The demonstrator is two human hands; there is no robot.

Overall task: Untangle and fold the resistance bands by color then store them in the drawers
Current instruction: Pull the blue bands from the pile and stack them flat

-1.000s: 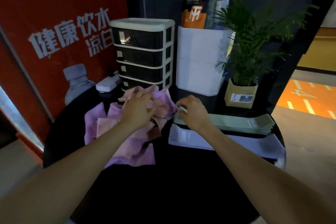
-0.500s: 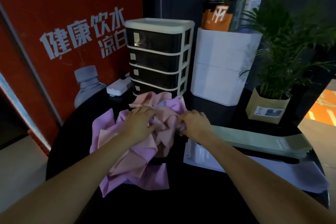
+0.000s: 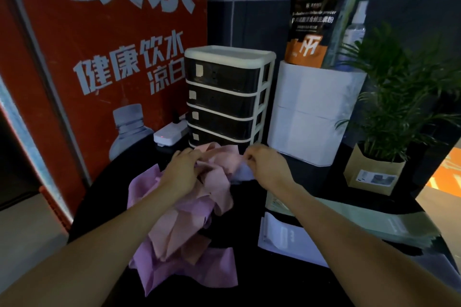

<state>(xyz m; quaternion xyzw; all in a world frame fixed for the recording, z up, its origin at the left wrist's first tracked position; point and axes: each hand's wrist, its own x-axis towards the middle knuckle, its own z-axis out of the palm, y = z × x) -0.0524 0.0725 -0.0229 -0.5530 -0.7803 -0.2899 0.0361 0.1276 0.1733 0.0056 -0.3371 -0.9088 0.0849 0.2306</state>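
Currently on the black table [image 3: 249, 281]: one tangled heap of pink and purple resistance bands [image 3: 189, 219], lying in front of the drawer unit [image 3: 224, 99], whose four drawers are all closed. Left hand [image 3: 182, 172]: fingers curled into the top of the heap, gripping pink folds. Right hand [image 3: 264, 164]: thumb and fingers pinching a pale lilac band end [image 3: 243, 172] at the heap's right edge. Already sorted: a flat green stack [image 3: 374, 219] resting on a white stack [image 3: 287, 237], to the right, well apart from the tangle. Judged step: separating one band from the knot. Handling advice: left hand should pin the mass low while the right draws its end out slowly and sideways; where it snags, loosen the loop rather than pull, since stretchy bands tighten under tension. Keep the colours apart before folding.
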